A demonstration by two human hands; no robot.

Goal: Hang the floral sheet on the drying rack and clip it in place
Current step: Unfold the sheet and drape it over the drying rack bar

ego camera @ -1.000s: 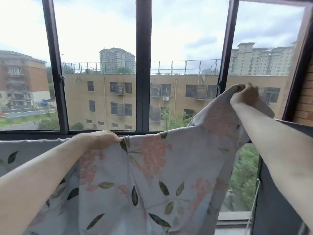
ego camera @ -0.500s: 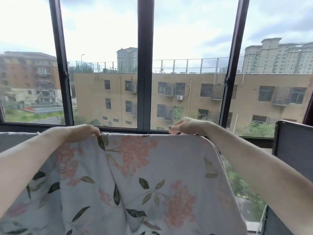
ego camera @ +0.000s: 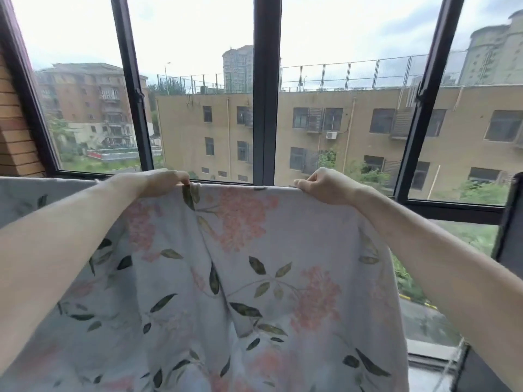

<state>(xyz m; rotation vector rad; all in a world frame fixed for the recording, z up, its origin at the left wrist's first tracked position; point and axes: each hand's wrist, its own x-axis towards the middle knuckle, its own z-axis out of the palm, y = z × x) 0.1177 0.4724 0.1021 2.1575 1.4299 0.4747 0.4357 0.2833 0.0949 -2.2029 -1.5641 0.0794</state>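
The floral sheet (ego camera: pixel 249 267), pale grey with pink blossoms and dark green leaves, hangs in front of me from a straight top edge. My left hand (ego camera: pixel 158 181) pinches that edge left of centre, bunching a small fold. My right hand (ego camera: pixel 325 185) grips the same edge further right, fingers curled over it. The fabric between both hands is stretched flat. The drying rack bar under the sheet is hidden by the cloth. No clip is in view.
A dark-framed window (ego camera: pixel 263 89) runs right behind the sheet, with buildings outside. A brick wall (ego camera: pixel 14 131) stands at the far left. A dark panel (ego camera: pixel 513 222) rises at the right edge. More of the sheet trails off to the left (ego camera: pixel 34 199).
My right hand came down from high at the right to the sheet's top edge and now sits level with my left. The view has swung leftwards.
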